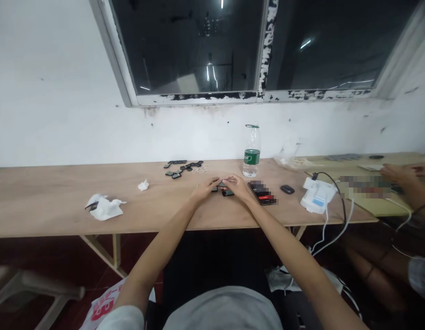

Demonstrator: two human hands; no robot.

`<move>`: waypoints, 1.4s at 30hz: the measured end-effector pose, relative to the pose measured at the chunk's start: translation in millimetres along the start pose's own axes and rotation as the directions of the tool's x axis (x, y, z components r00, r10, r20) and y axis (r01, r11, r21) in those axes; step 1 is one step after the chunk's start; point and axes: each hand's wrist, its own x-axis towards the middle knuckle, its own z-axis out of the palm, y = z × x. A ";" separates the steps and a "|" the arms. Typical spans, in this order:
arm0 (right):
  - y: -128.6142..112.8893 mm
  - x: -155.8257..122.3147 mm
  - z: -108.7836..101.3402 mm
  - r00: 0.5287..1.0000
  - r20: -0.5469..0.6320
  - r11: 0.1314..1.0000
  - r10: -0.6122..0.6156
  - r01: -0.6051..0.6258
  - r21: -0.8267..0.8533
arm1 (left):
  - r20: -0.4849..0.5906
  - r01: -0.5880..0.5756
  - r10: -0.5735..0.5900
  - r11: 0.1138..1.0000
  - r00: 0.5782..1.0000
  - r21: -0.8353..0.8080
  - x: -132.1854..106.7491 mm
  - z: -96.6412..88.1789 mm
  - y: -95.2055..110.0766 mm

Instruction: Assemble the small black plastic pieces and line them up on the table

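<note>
My left hand (pixel 205 188) and my right hand (pixel 236 186) meet over the table, fingers closed on a small dark flat piece (pixel 221 184) between them. Its exact kind is too small to make out, and the fingertips partly cover it. Just below, close to my right hand, a similar black-rimmed piece (pixel 228 193) lies on the wood. Farther back to the left is a loose group of small black and grey-green pieces (pixel 177 175), with tiny white bits (pixel 200 169) beside them. A phone (pixel 262 192) rests right of my right hand.
A water bottle (pixel 251 156) stands near the wall. Crumpled tissues (pixel 107 208) lie on the left of the table (pixel 157 215). To the right are a black oval object (pixel 287 189) and a white power strip (pixel 317 197) with cables. Another person's hand (pixel 400 174) works at the adjoining table.
</note>
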 end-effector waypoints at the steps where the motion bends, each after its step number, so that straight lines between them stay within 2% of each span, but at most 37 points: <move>1: 0.2 0.5 0.0 1.000 0.000 1.000 0.005 -0.005 0.019 | 0.000 -0.005 0.005 1.000 1.000 0.001 0.3 -0.1 0.6; 6: 3.5 2.5 1.8 0.999 -0.028 0.997 0.018 -0.016 0.081 | -0.009 -0.018 0.018 0.999 1.000 -0.043 0.8 0.6 1.1; 11: 4.2 4.4 3.0 0.999 -0.042 0.997 0.026 -0.023 0.071 | -0.025 -0.068 0.066 0.996 0.997 -0.060 3.0 2.0 -3.6; 17: 4.6 4.8 2.8 0.999 -0.042 0.997 0.030 -0.026 0.072 | -0.026 -0.045 0.043 0.993 0.999 -0.110 2.8 0.6 -3.6; 21: 6.9 5.6 2.7 1.000 -0.019 0.999 0.021 -0.021 -0.032 | -0.071 -0.011 -0.001 0.987 0.997 -0.159 1.5 0.7 -0.7; 23: 8.6 5.6 2.7 0.999 -0.030 0.988 -0.040 0.035 -0.150 | -0.127 0.035 -0.054 0.988 0.990 -0.150 2.0 -1.5 -1.0; 25: 11.1 4.7 3.1 0.993 -0.011 0.953 -0.114 0.107 -0.285 | -0.191 0.098 -0.122 0.987 0.974 -0.131 2.3 -7.2 -4.9; 28: 16.3 2.4 4.8 0.983 0.105 0.874 -0.149 0.181 -0.452 | -0.284 0.166 -0.187 0.981 0.940 -0.097 -0.2 -22.5 -20.5; 30: 20.0 1.3 6.1 0.974 0.172 0.818 -0.150 0.220 -0.531 | -0.378 0.267 -0.291 0.957 0.879 -0.115 -4.8 -34.6 -35.7; 31: 21.6 1.0 6.7 0.970 0.194 0.790 -0.150 0.235 -0.565 | -0.390 0.334 -0.361 0.933 0.847 -0.138 -7.8 -40.3 -43.6; 33: 23.6 0.3 7.6 0.964 0.228 0.740 -0.137 0.253 -0.623 | -0.370 0.428 -0.458 0.889 0.808 -0.165 -14.2 -49.9 -57.9; 34: 23.8 -0.3 7.8 0.962 0.242 0.718 -0.128 0.258 -0.646 | -0.333 0.465 -0.496 0.868 0.802 -0.172 -17.1 -53.5 -63.5; 38: 20.6 -4.1 8.6 0.945 0.298 0.626 -0.134 0.314 -0.714 | -0.162 0.559 -0.581 0.813 0.797 -0.163 -23.0 -59.2 -74.7; 42: 18.0 -3.4 10.0 0.928 0.328 0.575 -0.179 0.369 -0.730 | -0.093 0.571 -0.592 0.801 0.801 -0.180 -21.0 -56.2 -76.2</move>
